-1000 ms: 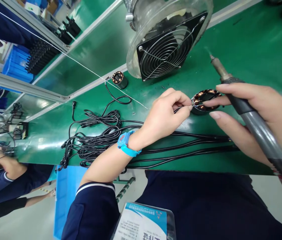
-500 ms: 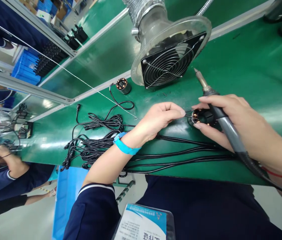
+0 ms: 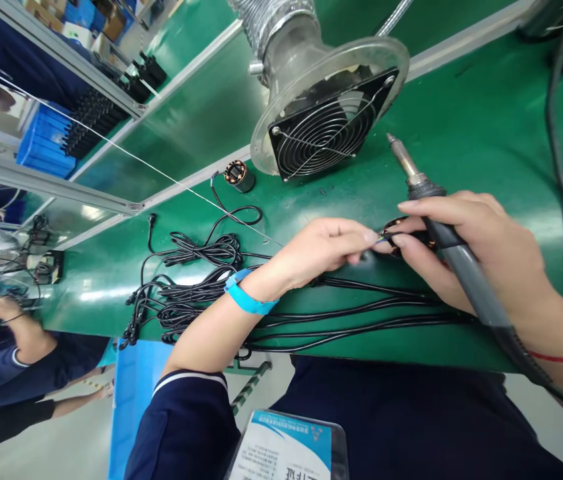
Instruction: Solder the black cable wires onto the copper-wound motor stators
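Head view: we start with the green bench [image 3: 486, 107], which fills most of the frame, and the fume extractor fan [image 3: 328, 127] standing at upper centre, its grille facing us. Left of centre a tangle of black cables [image 3: 196, 280] lies on the bench, with straight runs leading right under our hands. A spare coil [image 3: 235, 175] sits apart, just left of the fan.

Compared with half a second ago, our hands have drawn closer together: the left hand [image 3: 318, 250] has slid right until its fingertips meet the right hand's fingers over the copper-wound stator [image 3: 398, 235]. A second ago the stator showed as an open ring; now it is mostly covered, only a sliver of copper visible between the fingers. We judge that the lead is being set in place against the winding, with the joint not yet heated, since the iron's tip points away.

The left hand is pinched shut on a thin wire lead [image 3: 380, 237], held right at the stator's left edge. The right hand [image 3: 481, 250] has its grip clenched around the soldering iron [image 3: 454, 250], the barrel running between the fingers, while its index finger and thumb also steady the stator beneath. The iron's metal tip [image 3: 401, 157] stands up and left of the stator, near but clear of it, above the bench.
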{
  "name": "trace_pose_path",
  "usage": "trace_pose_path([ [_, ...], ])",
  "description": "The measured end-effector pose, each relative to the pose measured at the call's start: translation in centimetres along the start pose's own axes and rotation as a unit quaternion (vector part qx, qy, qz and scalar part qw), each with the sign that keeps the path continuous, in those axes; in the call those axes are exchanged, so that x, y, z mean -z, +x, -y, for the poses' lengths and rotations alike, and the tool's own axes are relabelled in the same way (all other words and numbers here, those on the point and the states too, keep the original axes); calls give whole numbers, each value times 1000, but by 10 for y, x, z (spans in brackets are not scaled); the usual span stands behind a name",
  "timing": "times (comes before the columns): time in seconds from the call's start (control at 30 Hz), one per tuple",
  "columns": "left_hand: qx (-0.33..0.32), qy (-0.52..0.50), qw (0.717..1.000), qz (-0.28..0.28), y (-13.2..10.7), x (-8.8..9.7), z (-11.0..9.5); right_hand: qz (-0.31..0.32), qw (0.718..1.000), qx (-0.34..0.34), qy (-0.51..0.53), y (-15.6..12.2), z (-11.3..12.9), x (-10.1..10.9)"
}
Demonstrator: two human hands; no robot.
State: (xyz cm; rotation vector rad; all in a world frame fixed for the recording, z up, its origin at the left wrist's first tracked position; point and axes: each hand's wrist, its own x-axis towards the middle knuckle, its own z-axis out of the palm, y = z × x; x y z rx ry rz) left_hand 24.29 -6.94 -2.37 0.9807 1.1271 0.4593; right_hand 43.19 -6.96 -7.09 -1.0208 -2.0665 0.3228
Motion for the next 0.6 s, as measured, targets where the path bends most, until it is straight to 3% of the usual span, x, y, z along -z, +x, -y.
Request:
trace_pose_path([
  [0.07, -34, 81, 996, 27, 1, -4, 2, -7, 1000, -25, 2, -1, 2, -4],
  [0.13, -78, 171, 982, 12, 1, -7, 2, -20, 999, -39, 1, -1, 4, -7],
  [0.2, -133, 267, 953, -48, -1, -7, 1, -38, 998, -44, 1, -1, 5, -9],
  [0.27, -167, 368, 907, -123, -6, 0, -3, -58, 997, -45, 5, -1, 6, -6],
  [0.33, -158, 439, 867, -177, -13, 14, -9, -75, 996, -46, 10, -2, 4, 0],
  [0.5, -87, 479, 821, -299, -31, 71, -21, -89, 984, -155, 24, -10, -7, 9],
  [0.6, -39, 484, 782, -392, -35, 102, -26, -91, 987, -134, 17, -11, -10, 9],
])
